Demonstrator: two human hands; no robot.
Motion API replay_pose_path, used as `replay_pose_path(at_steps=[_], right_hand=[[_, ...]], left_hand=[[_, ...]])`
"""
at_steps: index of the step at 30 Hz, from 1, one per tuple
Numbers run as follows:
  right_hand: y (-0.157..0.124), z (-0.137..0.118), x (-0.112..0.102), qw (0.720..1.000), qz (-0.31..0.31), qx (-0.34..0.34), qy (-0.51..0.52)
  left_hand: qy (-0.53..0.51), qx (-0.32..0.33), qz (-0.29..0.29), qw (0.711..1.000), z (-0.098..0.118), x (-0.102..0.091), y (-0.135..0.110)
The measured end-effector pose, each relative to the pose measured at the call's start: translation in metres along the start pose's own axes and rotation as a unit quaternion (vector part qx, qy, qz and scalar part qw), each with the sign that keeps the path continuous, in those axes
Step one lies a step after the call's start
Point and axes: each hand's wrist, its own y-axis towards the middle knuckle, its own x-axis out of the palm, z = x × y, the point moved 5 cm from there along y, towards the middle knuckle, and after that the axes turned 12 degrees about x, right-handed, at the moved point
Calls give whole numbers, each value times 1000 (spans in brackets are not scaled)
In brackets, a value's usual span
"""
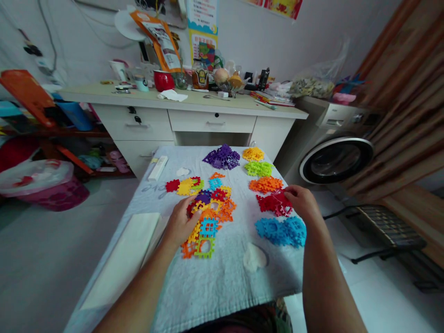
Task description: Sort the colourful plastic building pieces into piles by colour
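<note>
My left hand (pixel 182 221) is at the left side of a mixed cluster of interlocking plastic tiles (pixel 215 208) in orange, yellow, red, blue and purple. Its thumb and forefinger close around red and yellow tiles at the cluster's edge. My right hand (pixel 305 202) reaches to the red tile pile (pixel 272 202), fingertips pinched at its right end on a red tile. In front of that pile lies the blue tile pile (pixel 279 231). Beyond it are orange tiles (pixel 265 184), green tiles (pixel 259 168), yellow tiles (pixel 253 153) and purple tiles (pixel 222 158).
A light blue cloth (pixel 222 286) covers the table. On it lie a white heart-shaped item (pixel 255 257), a long white box (pixel 157 168) and a pale folded panel (pixel 121 261). A cluttered white desk (pixel 211 122) stands behind; a washing machine (pixel 333 148) is to the right.
</note>
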Motion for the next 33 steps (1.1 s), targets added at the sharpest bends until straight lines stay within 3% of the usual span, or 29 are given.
replay_pose_path(at_steps=[7,14,18,26,33], right_hand=[[12,19,6,994,16,32,-100],[20,29,18,975,22,-1,-222],[23,34,21,979,5,5,-203],[26,35,31,978,-90,18,-189],[20,35,25,977,-96,18,-188]], left_hand=[[4,-7,-7,1000,-8,3,-2],[4,-12,-5,1000,-16,5,-4],[4,-11,-4,1000,-18,6,-5],[1,-9,-12,1000,-13,5,-2],[-5,-20,-13,1000,-15,6,-3]])
